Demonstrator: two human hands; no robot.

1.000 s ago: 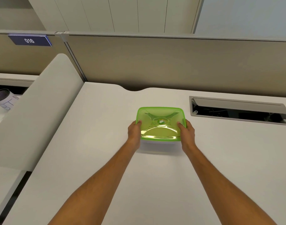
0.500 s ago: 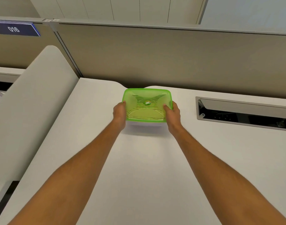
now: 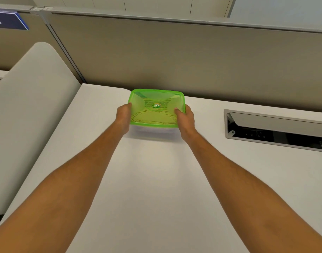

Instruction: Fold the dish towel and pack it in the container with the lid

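Note:
A clear container (image 3: 152, 130) with a translucent green lid (image 3: 157, 99) on top sits far back on the white desk (image 3: 156, 189), close to the partition. Through the lid a striped cloth, likely the dish towel (image 3: 152, 118), shows inside. My left hand (image 3: 123, 116) grips the container's left side, thumb on the lid's edge. My right hand (image 3: 185, 118) grips its right side the same way. Both arms are stretched out forward.
A beige partition wall (image 3: 174, 57) rises right behind the container. An open cable hatch (image 3: 277, 130) is set into the desk at the right. A rounded white side panel (image 3: 28, 106) borders the desk on the left.
Both hands have pushed the lidded container away from me, across the desk toward the partition. The grip on its two sides is unchanged.

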